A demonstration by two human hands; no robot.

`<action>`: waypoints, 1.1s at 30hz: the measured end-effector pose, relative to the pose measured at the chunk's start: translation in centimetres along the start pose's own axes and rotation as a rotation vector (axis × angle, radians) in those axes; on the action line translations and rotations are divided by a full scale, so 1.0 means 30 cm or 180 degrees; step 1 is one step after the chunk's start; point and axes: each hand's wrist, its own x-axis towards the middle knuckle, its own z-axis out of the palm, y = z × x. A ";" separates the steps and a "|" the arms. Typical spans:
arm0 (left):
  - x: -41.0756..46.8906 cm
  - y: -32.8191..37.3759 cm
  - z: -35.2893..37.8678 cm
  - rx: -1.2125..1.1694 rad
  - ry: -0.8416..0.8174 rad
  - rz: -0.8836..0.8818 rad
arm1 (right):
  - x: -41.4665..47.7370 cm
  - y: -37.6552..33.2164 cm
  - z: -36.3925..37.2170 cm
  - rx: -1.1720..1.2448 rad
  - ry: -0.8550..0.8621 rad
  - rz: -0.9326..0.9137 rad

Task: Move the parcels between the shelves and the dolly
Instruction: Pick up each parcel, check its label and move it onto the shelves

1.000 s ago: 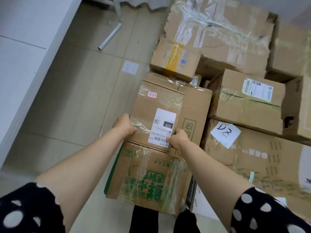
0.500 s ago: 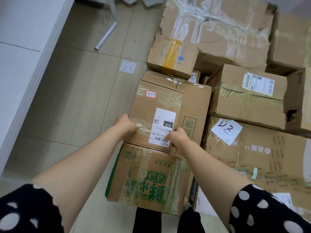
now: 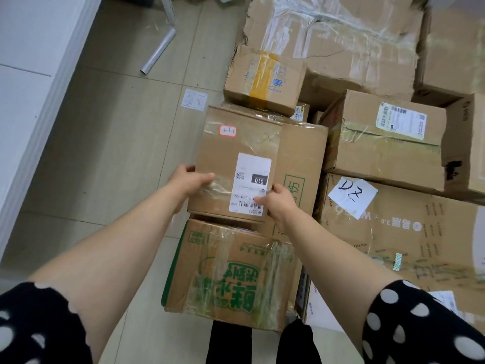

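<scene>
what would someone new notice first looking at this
In the centre, the left hand and right hand grip a taped labelled parcel just above a green-printed box. To the right, a white note marked DZ sits on a large carton among piled cardboard boxes.

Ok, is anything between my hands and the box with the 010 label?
Nothing visible is. The left hand grips the 010-labelled box at its left edge, and the right hand grips its right edge, fingers over the shipping label. A green-printed carton lies below the box, not between it and the hands.
</scene>
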 end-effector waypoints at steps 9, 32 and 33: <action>0.020 0.020 -0.174 -0.1028 0.0285 -0.0070 | 0.028 -0.103 0.054 -0.0628 0.0402 -0.0285; 0.045 -0.072 -0.180 -0.1655 0.0059 -0.0237 | 0.171 -0.003 0.117 0.0351 0.0145 0.0561; 0.044 -0.068 -0.177 -0.1588 -0.0082 -0.0223 | 0.181 0.004 0.116 0.0473 0.0144 0.0577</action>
